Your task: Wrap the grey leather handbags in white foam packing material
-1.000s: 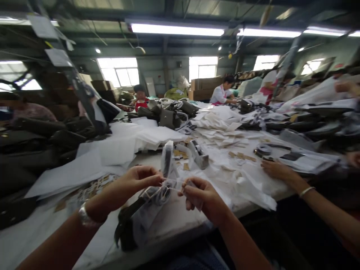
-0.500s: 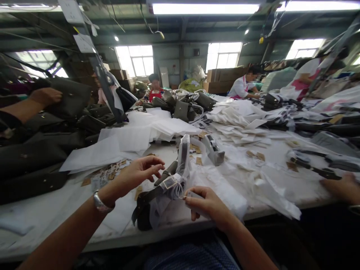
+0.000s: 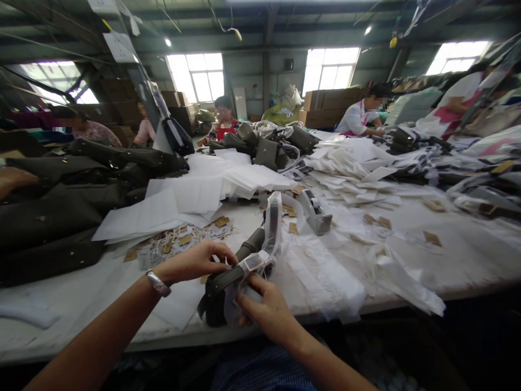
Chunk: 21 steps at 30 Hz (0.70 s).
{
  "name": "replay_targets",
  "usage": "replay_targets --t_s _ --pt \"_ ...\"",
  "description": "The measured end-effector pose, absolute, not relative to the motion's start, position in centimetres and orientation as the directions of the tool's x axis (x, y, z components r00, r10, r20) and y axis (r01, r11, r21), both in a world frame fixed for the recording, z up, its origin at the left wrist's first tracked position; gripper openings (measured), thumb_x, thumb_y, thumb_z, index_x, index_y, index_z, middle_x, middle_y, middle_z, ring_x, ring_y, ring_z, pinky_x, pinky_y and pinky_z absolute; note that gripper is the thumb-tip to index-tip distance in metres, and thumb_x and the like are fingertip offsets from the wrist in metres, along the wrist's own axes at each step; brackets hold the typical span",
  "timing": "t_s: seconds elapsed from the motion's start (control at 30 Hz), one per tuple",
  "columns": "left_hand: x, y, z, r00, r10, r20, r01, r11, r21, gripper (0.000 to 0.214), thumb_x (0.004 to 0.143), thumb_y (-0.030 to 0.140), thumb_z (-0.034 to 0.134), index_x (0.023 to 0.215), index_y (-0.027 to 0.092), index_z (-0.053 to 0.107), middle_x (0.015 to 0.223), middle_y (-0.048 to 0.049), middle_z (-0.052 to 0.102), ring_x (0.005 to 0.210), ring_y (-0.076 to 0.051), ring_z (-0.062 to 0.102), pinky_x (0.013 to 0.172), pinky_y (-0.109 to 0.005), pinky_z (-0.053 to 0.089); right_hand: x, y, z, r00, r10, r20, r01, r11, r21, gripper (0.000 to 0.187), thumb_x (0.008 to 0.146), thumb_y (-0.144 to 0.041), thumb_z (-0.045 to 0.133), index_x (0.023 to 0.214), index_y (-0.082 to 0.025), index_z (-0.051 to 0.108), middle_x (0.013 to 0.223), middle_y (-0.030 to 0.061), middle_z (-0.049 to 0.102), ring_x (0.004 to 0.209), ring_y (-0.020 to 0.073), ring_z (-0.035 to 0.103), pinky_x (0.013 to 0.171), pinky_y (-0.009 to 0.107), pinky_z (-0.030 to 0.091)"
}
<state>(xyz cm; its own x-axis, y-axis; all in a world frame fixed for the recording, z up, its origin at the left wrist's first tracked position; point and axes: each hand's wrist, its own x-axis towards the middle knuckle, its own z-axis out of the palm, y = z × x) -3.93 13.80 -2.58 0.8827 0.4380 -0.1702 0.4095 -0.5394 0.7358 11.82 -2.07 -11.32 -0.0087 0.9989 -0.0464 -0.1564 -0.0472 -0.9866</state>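
At the worktop's (image 3: 459, 266) near edge, a dark bag (image 3: 215, 313) is laid, its strap (image 3: 228, 278) touched by the left hand (image 3: 203, 262); whether it is pinched cannot be told. A pale slip (image 3: 254, 295) is clamped in the right hand (image 3: 268, 312), just beside the strap.

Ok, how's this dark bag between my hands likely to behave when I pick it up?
The dark bag may flex only partly: its raised strap stands in an arch, so that part seems fairly springy. The translucent wrap around it looks smooth, so it could feel slippery.
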Motion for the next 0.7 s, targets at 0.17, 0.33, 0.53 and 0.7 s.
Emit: replay_targets --t_s 0.17,0.33,0.53,0.7 --pt "-3.9 14.0 -2.6 0.874 0.424 -0.238 0.428 -0.438 0.791 0.027 0.082 0.030 0.065 0.106 0.019 0.072 0.098 -0.0027 0.075 0.092 -0.020 0.068 0.082 -0.026 0.051 11.8 -1.8 -10.1 -0.077 0.997 0.006 -0.249 -0.014 -0.968 0.042 0.088 -0.039 0.070 0.124 -0.020 0.062 0.095 0.0039 0.070 0.051 0.0102 0.062 0.051 0.021 0.052" --pt "-3.9 13.9 -3.0 0.865 0.387 -0.319 0.430 -0.246 0.869 0.035 0.080 0.029 0.070 0.112 0.016 0.063 0.102 -0.0074 0.075 0.097 -0.025 0.070 0.077 -0.029 0.054 11.9 -1.3 -9.3 -0.186 0.983 0.009 -0.393 -0.066 -0.917 0.064 0.082 -0.036 0.077 0.139 -0.027 0.050 0.124 0.0084 0.062 0.050 0.0076 0.062 0.049 0.020 0.052" --pt "-3.7 13.5 -3.7 0.890 0.336 -0.309 0.365 -0.117 0.924 0.046 0.083 0.034 0.073 0.123 0.017 0.059 0.111 -0.0091 0.071 0.106 -0.027 0.067 0.086 -0.033 0.054 12.6 -0.7 -7.8 -0.287 0.958 0.010 -0.402 -0.111 -0.909 0.067 0.078 -0.037 0.080 0.139 -0.032 0.052 0.122 0.0054 0.063 0.054 0.0084 0.062 0.049 0.020 0.051" --pt "-3.0 12.9 -3.1 0.899 0.307 -0.311 0.343 -0.053 0.938 0.046 0.079 0.035 0.078 0.119 0.016 0.064 0.114 -0.0093 0.069 0.105 -0.025 0.065 0.088 -0.031 0.054 13.5 -0.3 -6.7 -0.367 0.930 0.022 -0.388 -0.132 -0.912 0.072 0.077 -0.035 0.081 0.141 -0.030 0.051 0.121 0.0052 0.063 0.056 0.0090 0.061 0.048 0.019 0.050"
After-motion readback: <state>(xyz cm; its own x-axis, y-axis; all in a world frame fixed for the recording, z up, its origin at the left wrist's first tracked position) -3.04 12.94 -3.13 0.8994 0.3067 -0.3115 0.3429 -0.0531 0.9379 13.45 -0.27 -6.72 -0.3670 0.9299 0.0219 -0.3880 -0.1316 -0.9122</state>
